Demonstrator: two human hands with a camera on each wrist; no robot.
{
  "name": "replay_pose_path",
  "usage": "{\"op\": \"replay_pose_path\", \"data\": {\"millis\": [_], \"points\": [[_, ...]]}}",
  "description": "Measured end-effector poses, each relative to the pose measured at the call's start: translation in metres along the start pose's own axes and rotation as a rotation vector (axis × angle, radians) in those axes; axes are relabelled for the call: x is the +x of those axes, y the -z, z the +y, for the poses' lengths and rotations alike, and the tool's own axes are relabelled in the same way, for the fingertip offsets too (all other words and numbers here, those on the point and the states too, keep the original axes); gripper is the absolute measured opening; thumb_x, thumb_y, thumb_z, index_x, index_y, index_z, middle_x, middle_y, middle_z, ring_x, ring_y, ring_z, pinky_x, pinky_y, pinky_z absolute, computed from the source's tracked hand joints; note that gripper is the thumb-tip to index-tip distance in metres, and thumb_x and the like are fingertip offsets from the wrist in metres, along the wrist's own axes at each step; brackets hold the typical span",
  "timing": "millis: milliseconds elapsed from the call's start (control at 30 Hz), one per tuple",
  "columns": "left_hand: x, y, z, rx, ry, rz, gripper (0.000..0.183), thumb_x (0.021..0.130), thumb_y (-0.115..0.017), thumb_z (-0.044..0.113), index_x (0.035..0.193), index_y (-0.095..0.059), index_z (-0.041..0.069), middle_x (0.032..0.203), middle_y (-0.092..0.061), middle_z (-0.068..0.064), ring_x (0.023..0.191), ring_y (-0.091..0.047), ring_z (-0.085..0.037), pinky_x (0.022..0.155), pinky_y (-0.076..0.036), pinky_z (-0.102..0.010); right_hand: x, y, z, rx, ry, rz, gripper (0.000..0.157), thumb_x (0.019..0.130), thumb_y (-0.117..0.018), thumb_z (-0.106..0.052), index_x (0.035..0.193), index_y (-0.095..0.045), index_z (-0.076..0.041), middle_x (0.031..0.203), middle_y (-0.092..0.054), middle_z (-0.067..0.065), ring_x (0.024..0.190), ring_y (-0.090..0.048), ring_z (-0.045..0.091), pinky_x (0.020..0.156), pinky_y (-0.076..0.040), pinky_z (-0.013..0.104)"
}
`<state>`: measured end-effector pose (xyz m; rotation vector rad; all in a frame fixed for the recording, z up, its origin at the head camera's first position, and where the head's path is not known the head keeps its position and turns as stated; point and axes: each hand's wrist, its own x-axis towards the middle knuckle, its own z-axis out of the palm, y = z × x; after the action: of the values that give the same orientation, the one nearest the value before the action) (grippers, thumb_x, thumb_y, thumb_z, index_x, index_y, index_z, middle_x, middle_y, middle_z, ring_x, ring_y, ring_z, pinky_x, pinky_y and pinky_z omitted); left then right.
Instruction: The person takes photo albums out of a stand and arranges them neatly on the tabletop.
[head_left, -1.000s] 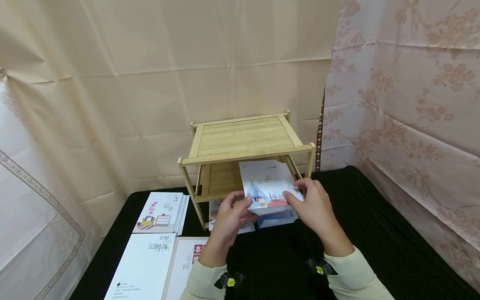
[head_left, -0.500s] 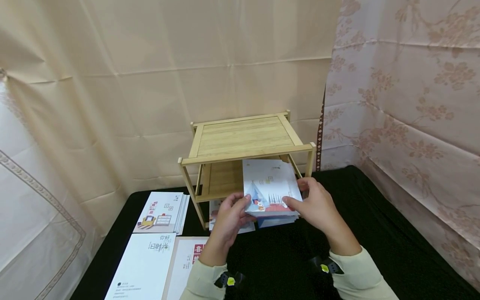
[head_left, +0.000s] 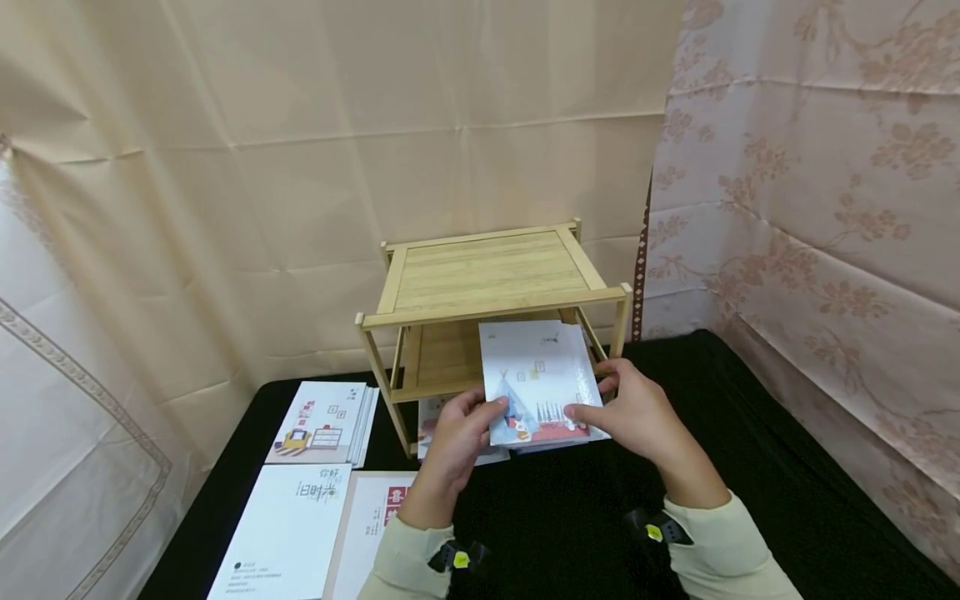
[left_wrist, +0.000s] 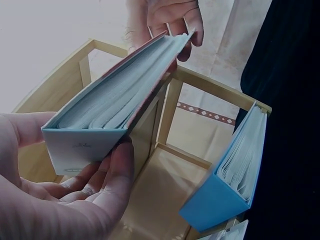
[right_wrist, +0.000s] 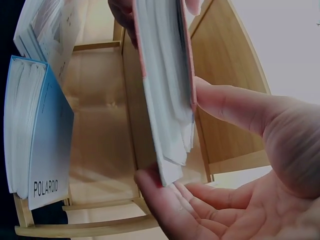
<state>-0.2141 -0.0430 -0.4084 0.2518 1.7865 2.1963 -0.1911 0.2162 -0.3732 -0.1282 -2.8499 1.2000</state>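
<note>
Head view: at the right of the upper opening in the pale wooden rack [head_left: 487, 267], a white, pastel-illustrated paper book [head_left: 536, 375] is pinched along its sides by the left hand [head_left: 462, 437] and right hand [head_left: 639, 412]. Its pages [left_wrist: 120, 85] should be squeezed together, its edges guided clear of the rails [head_left: 480, 309].

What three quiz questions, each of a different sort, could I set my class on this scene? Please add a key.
1. True or false: the left grip and right grip both hold the white book.
2. Fill in: the blue book in the right wrist view bears the word ____.
3. In the head view, the stack of books beside the wooden rack lies to its: A) right; B) left.

Key: 1. True; 2. POLAROID; 3. B
</note>
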Motion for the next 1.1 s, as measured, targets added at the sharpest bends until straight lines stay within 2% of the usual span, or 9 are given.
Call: {"op": "replay_pose_path", "data": {"millis": [267, 467, 700, 900, 1100], "points": [[0.0004, 0.0025, 0.0001, 0.039, 0.019, 0.023, 0.061, 0.099, -0.067, 0.023, 0.147, -0.045, -0.006, 0.131, -0.064, -0.023, 0.103, -0.073, -0.020, 0.092, -0.061, -0.033, 0.0016, -0.0016, 0.0009, 0.013, 0.022, -0.027, 0.087, 0.084, -0.083, -0.049, 0.145, -0.047, 0.001, 0.113, -0.065, 0.016, 0.084, -0.062, 0.022, 0.065, -0.050, 0.030], [0.0003, 0.0026, -0.0001, 0.098, 0.035, 0.015, 0.060, 0.098, -0.069, 0.024, 0.145, -0.048, -0.005, 0.126, -0.066, -0.021, 0.098, -0.074, -0.020, 0.088, -0.063, -0.034, 0.0006, -0.0011, 0.0002, -0.007, 0.004, -0.006, 0.080, 0.089, -0.078, -0.048, 0.144, -0.048, 0.002, 0.106, -0.064, 0.013, 0.078, -0.058, 0.020, 0.063, -0.048, 0.030], [0.0017, -0.0001, -0.0053, 0.253, 0.029, 0.006, 0.052, 0.097, -0.072, 0.029, 0.138, -0.058, 0.001, 0.116, -0.073, -0.015, 0.094, -0.074, -0.018, 0.084, -0.062, -0.033, -0.0004, -0.0023, 0.0019, -0.029, -0.001, -0.013, 0.072, 0.089, -0.078, -0.046, 0.137, -0.054, 0.002, 0.100, -0.063, 0.012, 0.075, -0.057, 0.020, 0.061, -0.048, 0.030], [-0.0014, -0.0004, -0.0026, 0.287, 0.006, 0.009, 0.049, 0.097, -0.071, 0.030, 0.136, -0.060, 0.003, 0.116, -0.073, -0.014, 0.094, -0.074, -0.018, 0.084, -0.062, -0.032, 0.0000, -0.0021, 0.0027, -0.044, 0.024, -0.027, 0.061, 0.089, -0.079, -0.046, 0.127, -0.063, -0.001, 0.092, -0.063, 0.008, 0.070, -0.055, 0.019, 0.059, -0.046, 0.030], [-0.0034, 0.0001, 0.0001, 0.329, -0.013, -0.001, 0.048, 0.097, -0.070, 0.032, 0.136, -0.061, 0.006, 0.117, -0.073, -0.013, 0.096, -0.073, -0.019, 0.085, -0.061, -0.032, -0.0005, -0.0011, 0.0030, -0.036, 0.026, -0.022, 0.062, 0.088, -0.079, -0.047, 0.127, -0.063, -0.002, 0.093, -0.063, 0.008, 0.072, -0.055, 0.019, 0.061, -0.047, 0.031]]}}
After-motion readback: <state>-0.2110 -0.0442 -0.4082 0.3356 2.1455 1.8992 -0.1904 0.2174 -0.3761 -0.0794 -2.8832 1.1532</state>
